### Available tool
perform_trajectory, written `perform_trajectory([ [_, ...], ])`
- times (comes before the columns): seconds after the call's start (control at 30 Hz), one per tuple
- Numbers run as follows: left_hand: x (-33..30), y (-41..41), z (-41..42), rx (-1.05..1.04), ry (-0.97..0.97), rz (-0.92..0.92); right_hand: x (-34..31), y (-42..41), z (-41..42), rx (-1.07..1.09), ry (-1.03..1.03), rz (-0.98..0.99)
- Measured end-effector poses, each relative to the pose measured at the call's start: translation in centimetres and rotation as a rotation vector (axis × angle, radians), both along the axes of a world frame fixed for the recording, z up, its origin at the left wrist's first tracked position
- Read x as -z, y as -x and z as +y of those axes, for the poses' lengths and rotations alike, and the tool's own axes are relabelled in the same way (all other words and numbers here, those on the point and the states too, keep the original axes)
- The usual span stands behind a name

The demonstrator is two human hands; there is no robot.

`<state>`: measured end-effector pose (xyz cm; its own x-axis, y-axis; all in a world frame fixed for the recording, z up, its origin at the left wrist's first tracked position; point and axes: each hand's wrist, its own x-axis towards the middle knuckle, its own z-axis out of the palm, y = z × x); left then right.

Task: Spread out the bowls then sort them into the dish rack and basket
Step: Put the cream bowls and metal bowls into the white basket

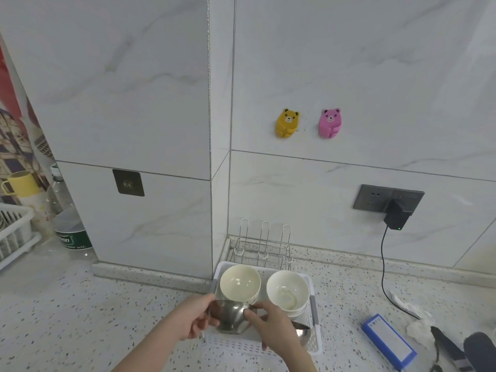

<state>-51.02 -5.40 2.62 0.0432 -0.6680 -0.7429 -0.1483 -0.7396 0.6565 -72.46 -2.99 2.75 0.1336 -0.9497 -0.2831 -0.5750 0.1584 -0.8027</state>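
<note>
A white perforated basket (316,315) sits on the speckled counter at the wall corner. Inside it stand two stacks of bowls, a cream bowl (239,283) on the left and a white bowl (286,290) on the right. Above the basket's front, a steel bowl (230,318) is gripped by my left hand (191,318) and my right hand (271,330) together. Another steel bowl (302,334) peeks out beneath my right hand. A wire dish rack (261,248) stands empty behind the basket, against the wall.
A black charger (397,217) hangs from the wall socket, its cable trailing onto the counter. A blue box (387,342) and crumpled tissue lie at the right. At the far left are a white crate (13,232), bottles and a yellow cup (22,183).
</note>
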Motion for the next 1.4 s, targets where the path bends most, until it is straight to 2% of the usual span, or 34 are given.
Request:
perform_trajectory([
  [0.43,1.1,0.6,-0.2,0.022,0.168,-0.223,0.4,-0.3,-0.2,0.050,-0.033,0.045],
  [0.6,1.1,1.0,0.3,0.038,0.232,-0.295,0.4,-1.4,-0.2,0.098,-0.023,0.147],
  [0.77,1.4,2.1,1.2,0.112,0.344,-0.476,1.1,-2.6,0.3,0.100,-0.019,0.249],
  [0.93,0.8,2.7,2.3,0.162,0.350,-0.484,1.6,-3.2,0.9,0.059,0.010,0.289],
  [1.17,0.5,2.1,5.1,0.106,0.538,-0.406,0.9,-2.1,3.2,0.075,0.090,0.253],
  [1.3,0.9,2.7,7.9,0.249,0.542,-0.456,1.4,-1.6,5.9,0.106,0.080,0.160],
  [1.4,2.1,3.2,10.6,0.525,0.464,-0.569,2.0,-1.2,7.9,0.090,0.044,0.130],
])
